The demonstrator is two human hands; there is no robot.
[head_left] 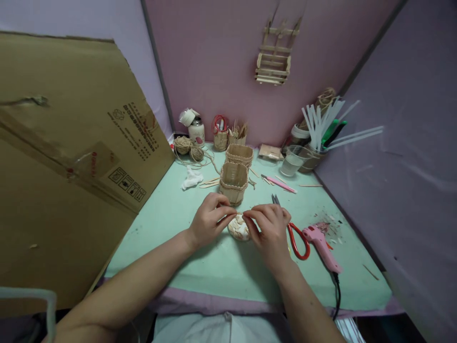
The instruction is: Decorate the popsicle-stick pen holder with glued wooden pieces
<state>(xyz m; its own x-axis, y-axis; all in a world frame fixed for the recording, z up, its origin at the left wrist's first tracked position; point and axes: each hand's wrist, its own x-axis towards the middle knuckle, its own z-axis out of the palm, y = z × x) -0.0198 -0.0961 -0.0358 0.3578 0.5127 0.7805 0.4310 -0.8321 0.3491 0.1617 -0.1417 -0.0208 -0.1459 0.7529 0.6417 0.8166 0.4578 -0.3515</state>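
My left hand (pixel 210 219) and my right hand (pixel 267 228) meet at the middle of the table, fingertips pinched. Between them is a small, thin tan strip (pixel 240 213), whose kind I cannot make out. Just below it lies a round white piece (pixel 238 227) with tan bits over its top, partly hidden by my fingers. Right behind my hands stands a small square wooden-stick basket (pixel 233 183) with a braided rim, and a similar basket (pixel 240 151) is behind that one. Red-handled scissors (pixel 299 242) lie beside my right hand, their blades partly covered by it.
A pink glue gun (pixel 323 247) with a black cord lies at right near scattered scraps. Behind are a pink pen-like tool (pixel 279 183), a clear cup (pixel 292 162), white glue sticks (pixel 319 124), twine balls (pixel 183 145) and crumpled tissue (pixel 192 178). A large cardboard box (pixel 71 166) borders the left.
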